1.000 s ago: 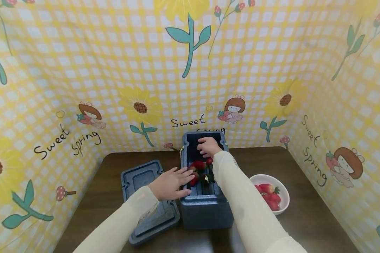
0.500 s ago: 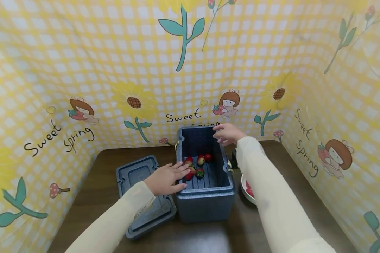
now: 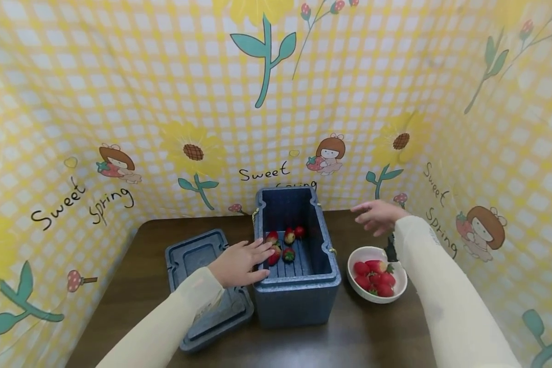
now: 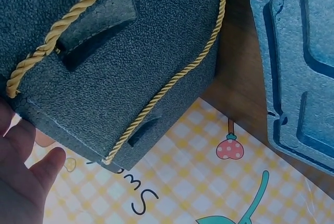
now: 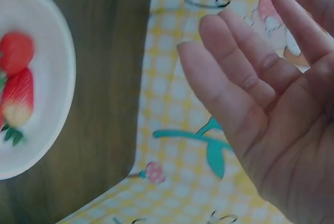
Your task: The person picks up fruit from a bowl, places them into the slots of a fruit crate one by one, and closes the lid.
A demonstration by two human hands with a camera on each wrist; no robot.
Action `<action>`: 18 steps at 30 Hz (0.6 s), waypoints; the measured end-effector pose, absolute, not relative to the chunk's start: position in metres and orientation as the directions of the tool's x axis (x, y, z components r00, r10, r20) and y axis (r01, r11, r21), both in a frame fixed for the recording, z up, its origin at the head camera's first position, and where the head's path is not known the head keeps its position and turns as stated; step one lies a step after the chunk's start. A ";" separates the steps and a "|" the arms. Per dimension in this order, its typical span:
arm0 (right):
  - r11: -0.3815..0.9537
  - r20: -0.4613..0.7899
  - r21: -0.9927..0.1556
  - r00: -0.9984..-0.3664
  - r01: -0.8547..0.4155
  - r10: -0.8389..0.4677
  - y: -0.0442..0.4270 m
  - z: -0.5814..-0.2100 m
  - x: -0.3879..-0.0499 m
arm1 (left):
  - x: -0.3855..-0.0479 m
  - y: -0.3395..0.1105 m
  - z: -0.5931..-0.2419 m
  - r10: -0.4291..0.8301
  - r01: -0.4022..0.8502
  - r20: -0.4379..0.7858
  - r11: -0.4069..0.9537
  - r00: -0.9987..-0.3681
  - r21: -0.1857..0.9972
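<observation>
In the head view the left hand (image 3: pixel 243 263) rests with spread fingers on the left rim of a dark blue foam box (image 3: pixel 296 305). Several strawberries (image 3: pixel 289 254) lie on the ribbed floor inside that box. The right hand (image 3: pixel 378 215) hangs empty in the air behind a white bowl (image 3: pixel 399 292) that holds several strawberries (image 3: pixel 381 280). Its fingers are loosely bent, and the right wrist view shows nothing between them or on the palm (image 5: pixel 292 145). In the left wrist view the left hand (image 4: pixel 26 166) touches the box's edge, beside its side wall (image 4: pixel 120 67) with yellow rope.
A blue lid (image 3: pixel 202 255) lies on the brown table (image 3: pixel 133 286) left of the box, partly under the left forearm. Yellow checked cloth (image 3: pixel 276 122) stands behind and at both sides of the table. The bowl sits close to the box's right side.
The right hand has moved from over the box out to the right, beyond the bowl, which is now in fuller view. The left hand has stayed on the box rim.
</observation>
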State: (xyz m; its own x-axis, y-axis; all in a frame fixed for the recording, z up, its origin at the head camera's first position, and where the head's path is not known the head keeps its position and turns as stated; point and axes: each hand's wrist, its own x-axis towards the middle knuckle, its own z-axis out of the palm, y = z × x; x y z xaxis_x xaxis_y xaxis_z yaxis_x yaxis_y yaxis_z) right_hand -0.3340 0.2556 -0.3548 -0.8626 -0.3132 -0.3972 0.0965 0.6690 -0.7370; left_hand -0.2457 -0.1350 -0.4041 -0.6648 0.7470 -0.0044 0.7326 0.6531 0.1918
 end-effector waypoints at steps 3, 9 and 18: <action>0.683 -0.421 -0.723 -0.851 0.107 -0.312 0.271 -0.359 -0.328 | -0.247 -0.135 -0.402 0.748 0.732 -0.005 0.651 -0.664 0.201; 0.679 -0.433 -0.720 -0.859 0.146 -0.274 0.293 -0.373 -0.316 | -0.248 -0.136 -0.407 0.752 0.737 0.000 0.647 -0.660 0.195; 0.522 -0.378 -0.815 -0.914 0.252 -0.148 0.304 -0.430 -0.299 | -0.250 -0.135 -0.410 0.750 0.734 0.010 0.644 -0.661 0.214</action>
